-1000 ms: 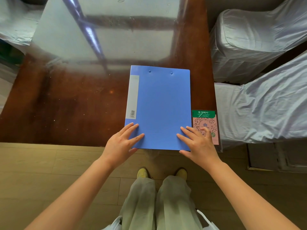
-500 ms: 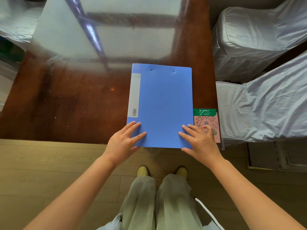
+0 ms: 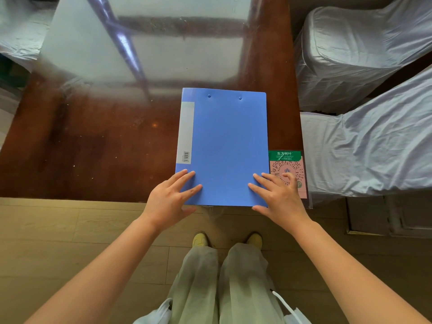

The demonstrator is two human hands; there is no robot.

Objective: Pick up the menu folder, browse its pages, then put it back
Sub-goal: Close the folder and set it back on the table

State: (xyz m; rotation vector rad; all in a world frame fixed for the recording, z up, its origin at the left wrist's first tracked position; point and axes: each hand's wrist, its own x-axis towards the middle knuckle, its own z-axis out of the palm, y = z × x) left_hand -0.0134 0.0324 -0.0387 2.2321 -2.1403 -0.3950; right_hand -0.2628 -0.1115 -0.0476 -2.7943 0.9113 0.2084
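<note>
Brown table (image 3: pixel 93 148): closed blue folder (image 3: pixel 224 146) at its near edge, both hands' fingers (image 3: pixel 187 177) spread flat on it.

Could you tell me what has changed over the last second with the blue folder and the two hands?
Hardly anything: the blue folder still lies closed and flat on the table. The left hand and right hand still rest open on its near corners, and the QR card remains beside it.
</note>
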